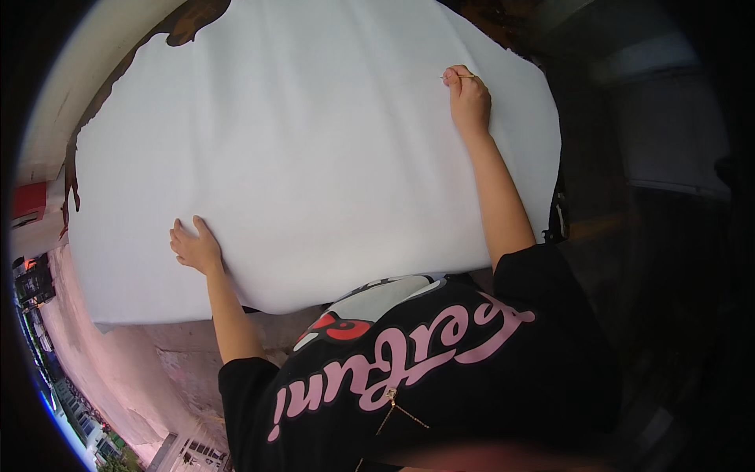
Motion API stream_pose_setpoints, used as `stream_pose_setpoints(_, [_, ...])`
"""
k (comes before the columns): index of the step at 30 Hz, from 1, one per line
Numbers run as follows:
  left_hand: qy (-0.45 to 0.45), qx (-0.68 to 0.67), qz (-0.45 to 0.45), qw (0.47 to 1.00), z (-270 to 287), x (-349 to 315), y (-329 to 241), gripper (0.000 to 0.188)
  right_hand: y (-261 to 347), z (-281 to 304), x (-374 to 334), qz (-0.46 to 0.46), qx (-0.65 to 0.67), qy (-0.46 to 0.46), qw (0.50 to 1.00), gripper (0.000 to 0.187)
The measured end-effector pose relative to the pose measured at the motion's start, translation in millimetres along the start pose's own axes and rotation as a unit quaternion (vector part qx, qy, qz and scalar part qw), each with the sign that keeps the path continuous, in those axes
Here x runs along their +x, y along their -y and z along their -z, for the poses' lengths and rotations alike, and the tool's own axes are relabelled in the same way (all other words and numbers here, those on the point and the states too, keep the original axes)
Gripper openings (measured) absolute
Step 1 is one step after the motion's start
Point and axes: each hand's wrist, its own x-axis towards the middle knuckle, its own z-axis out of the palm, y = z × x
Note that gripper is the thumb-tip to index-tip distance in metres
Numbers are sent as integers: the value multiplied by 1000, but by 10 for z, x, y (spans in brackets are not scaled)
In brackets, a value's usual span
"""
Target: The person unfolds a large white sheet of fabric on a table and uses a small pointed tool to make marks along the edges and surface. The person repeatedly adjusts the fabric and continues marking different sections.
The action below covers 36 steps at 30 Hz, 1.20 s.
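A large, smooth, pale grey-white sheet (314,165) with softly rippled folds spreads out in front of me, and its outer edge is irregular like that of a hide. My left hand (196,245) lies on its near left part, fingers spread and holding nothing. Farther off, toward the right side of the sheet, my right hand (470,98) is closed in a pinch. A thin, yellowish, stick-like tool (467,76) pokes out from its fingers, lying roughly level. It is too small to tell its exact kind, and most of it is hidden by the hand.
Dark brown, ragged-edged material (197,17) shows beyond the far left edge of the sheet. A pale pinkish floor (102,346) lies at the lower left. A red item (30,203) stands at the far left. The right side is dim. My black shirt borders the sheet's near edge.
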Motion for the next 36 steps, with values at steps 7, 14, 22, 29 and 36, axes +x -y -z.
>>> stream_pose_setpoints(7, [-1,16,-6,1000,-7,15,11,60,-565,498,-118,-130,290,-99,943,24])
stream_pose_setpoints(14, [-8,14,-15,1000,39,-3,-37,59,-989,1079,-376,-186,166,-110,962,28])
stream_pose_setpoints(22, [-2,34,-11,999,-5,14,37,60,-715,805,-365,-112,16,-47,993,28])
stream_pose_setpoints(29, [-5,30,32,999,-73,12,30,59,-1114,1314,-419,-155,-22,-128,979,22])
stream_pose_setpoints(36, [1,-8,40,999,-52,-34,19,58,-1207,1379,-652,-250,248,-198,915,19])
